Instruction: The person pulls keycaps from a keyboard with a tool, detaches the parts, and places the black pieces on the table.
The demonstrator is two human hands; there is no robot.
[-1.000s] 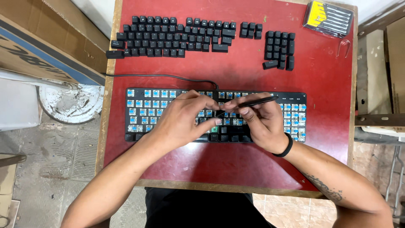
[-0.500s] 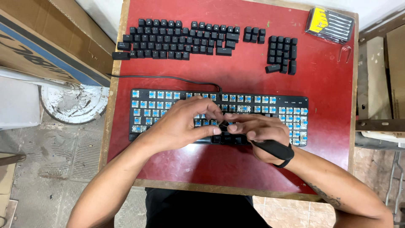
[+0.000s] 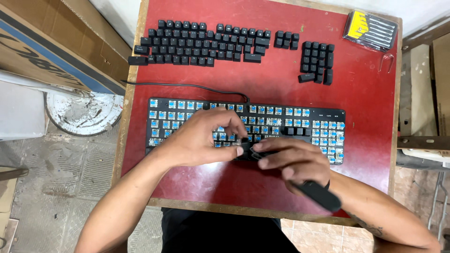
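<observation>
My left hand (image 3: 199, 138) pinches a black keycap (image 3: 244, 144) over the keyboard (image 3: 323, 126); my right hand (image 3: 293, 159) grips a black tool (image 3: 318, 194).

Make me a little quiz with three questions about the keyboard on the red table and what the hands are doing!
1. True or false: the keyboard under the hands has most of its keycaps off, showing blue switches.
2. Where do the loose black keycaps lie? A) on the floor B) in rows at the table's far side C) in a box
3. Fill in: the right hand holds a black ____.

Key
1. True.
2. B.
3. Tool; its handle sticks out towards the person, while the left hand rests on the keyboard.
</observation>
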